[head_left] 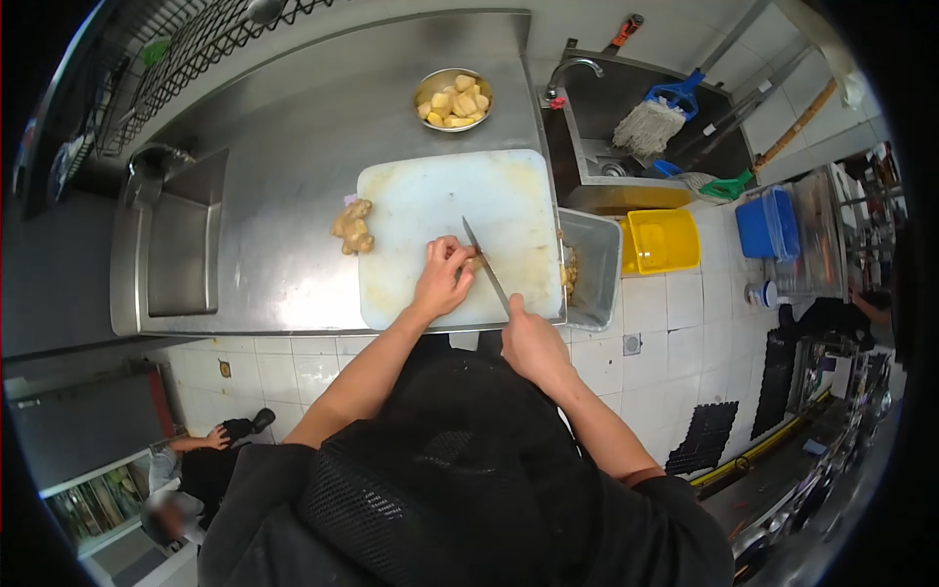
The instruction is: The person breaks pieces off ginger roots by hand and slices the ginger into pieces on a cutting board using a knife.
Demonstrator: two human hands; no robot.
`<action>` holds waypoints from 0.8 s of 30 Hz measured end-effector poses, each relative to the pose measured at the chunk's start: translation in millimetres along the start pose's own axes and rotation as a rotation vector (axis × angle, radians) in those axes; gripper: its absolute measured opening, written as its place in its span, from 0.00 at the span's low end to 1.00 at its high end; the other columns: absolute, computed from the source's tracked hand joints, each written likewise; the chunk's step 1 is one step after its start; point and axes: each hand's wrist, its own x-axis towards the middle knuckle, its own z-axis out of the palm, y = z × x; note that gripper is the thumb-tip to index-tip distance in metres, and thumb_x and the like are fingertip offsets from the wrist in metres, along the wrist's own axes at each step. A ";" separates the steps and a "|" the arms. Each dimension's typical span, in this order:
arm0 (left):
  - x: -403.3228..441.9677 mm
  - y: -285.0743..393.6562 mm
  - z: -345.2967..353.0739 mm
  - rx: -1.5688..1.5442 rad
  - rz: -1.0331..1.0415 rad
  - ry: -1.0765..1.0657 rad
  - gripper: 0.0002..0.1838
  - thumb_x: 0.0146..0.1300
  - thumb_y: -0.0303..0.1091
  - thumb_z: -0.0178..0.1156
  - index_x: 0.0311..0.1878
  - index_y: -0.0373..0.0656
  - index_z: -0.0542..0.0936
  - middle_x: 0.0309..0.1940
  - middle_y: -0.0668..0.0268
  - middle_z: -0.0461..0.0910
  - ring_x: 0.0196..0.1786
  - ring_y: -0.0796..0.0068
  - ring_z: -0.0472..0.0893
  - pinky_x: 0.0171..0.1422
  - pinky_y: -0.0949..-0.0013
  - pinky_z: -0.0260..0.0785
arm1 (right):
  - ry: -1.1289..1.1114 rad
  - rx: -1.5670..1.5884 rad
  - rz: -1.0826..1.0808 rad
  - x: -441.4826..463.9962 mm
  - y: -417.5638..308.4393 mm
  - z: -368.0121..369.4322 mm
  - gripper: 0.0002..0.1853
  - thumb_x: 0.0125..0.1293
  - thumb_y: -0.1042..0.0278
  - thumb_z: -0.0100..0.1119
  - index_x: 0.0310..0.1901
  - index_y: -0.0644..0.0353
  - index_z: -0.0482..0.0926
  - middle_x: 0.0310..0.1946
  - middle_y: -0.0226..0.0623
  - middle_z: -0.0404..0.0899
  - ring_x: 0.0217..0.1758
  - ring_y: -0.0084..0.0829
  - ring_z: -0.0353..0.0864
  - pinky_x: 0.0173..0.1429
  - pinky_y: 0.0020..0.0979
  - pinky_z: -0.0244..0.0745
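My right hand [533,342] is wrapped round the handle of a knife [486,262], whose blade slants up and left over a white cutting board [421,201]. Curled fingers of my left hand [445,279] press on a small piece of ginger [473,263] beside the blade; the fingers partly cover it. At the board's left edge lies a knobbly unpeeled ginger root [352,228]. Beyond the board stands a metal bowl [421,90] holding several pale yellow peeled ginger chunks [455,103].
A grey bin [599,269] with scraps inside stands just right of the counter, with a yellow container [663,241] beyond it. Sinks lie at left [184,249] and upper right [587,127], the latter with a mop [649,127]. Another person [201,460] is at lower left.
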 end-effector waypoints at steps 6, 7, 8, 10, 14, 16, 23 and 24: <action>-0.1 -7.3 3.3 -0.011 0.015 -0.022 0.13 0.65 0.30 0.59 0.52 0.43 0.82 0.49 0.57 0.68 0.56 0.54 0.68 0.58 0.56 0.70 | -0.092 0.026 0.039 4.6 -3.3 -1.5 0.17 0.69 0.73 0.51 0.56 0.70 0.63 0.32 0.66 0.83 0.40 0.66 0.84 0.47 0.61 0.76; 0.3 -9.3 3.9 0.003 0.036 -0.024 0.13 0.64 0.30 0.59 0.52 0.43 0.81 0.50 0.56 0.69 0.56 0.53 0.68 0.59 0.55 0.70 | -0.032 0.065 0.025 19.0 1.0 10.7 0.17 0.70 0.72 0.51 0.56 0.70 0.63 0.33 0.67 0.82 0.40 0.67 0.83 0.47 0.62 0.75; 0.0 -10.5 4.9 0.004 0.034 -0.019 0.13 0.64 0.30 0.59 0.52 0.43 0.81 0.50 0.56 0.69 0.56 0.53 0.68 0.59 0.55 0.70 | 0.030 0.105 0.013 34.1 6.4 21.9 0.17 0.70 0.72 0.51 0.56 0.71 0.63 0.33 0.68 0.82 0.40 0.68 0.83 0.48 0.63 0.75; 1.5 -8.1 4.8 0.021 0.057 0.002 0.14 0.61 0.28 0.60 0.51 0.44 0.81 0.50 0.56 0.69 0.53 0.53 0.70 0.60 0.54 0.70 | 0.089 0.175 -0.026 74.8 17.7 37.3 0.18 0.70 0.71 0.51 0.56 0.71 0.64 0.33 0.69 0.82 0.41 0.69 0.82 0.48 0.63 0.74; -2.1 -10.2 1.2 -0.009 0.022 0.002 0.16 0.60 0.29 0.61 0.52 0.43 0.80 0.52 0.55 0.69 0.56 0.51 0.71 0.63 0.54 0.70 | 0.188 0.229 -0.050 94.1 14.2 33.8 0.18 0.69 0.70 0.52 0.55 0.70 0.66 0.32 0.69 0.81 0.40 0.69 0.82 0.48 0.62 0.75; -3.7 -15.3 2.9 -0.159 -0.006 0.057 0.18 0.60 0.30 0.62 0.54 0.40 0.78 0.54 0.55 0.69 0.59 0.50 0.72 0.66 0.54 0.69 | 0.230 0.193 -0.080 91.3 18.8 34.8 0.18 0.68 0.71 0.53 0.55 0.71 0.66 0.31 0.69 0.81 0.39 0.69 0.82 0.46 0.62 0.75; -10.7 -24.4 2.9 -0.230 0.082 -0.010 0.18 0.56 0.31 0.65 0.50 0.39 0.80 0.52 0.51 0.77 0.59 0.46 0.75 0.67 0.50 0.67 | 0.176 0.078 -0.248 104.4 26.0 13.0 0.18 0.67 0.73 0.52 0.58 0.69 0.73 0.42 0.69 0.81 0.47 0.68 0.82 0.49 0.56 0.77; -9.9 -16.7 -4.9 -0.292 0.123 -0.001 0.17 0.57 0.32 0.65 0.50 0.39 0.79 0.51 0.52 0.78 0.57 0.46 0.75 0.65 0.50 0.68 | 0.135 0.085 -0.344 109.0 25.9 10.8 0.18 0.67 0.74 0.51 0.57 0.69 0.73 0.44 0.69 0.81 0.49 0.68 0.81 0.51 0.55 0.76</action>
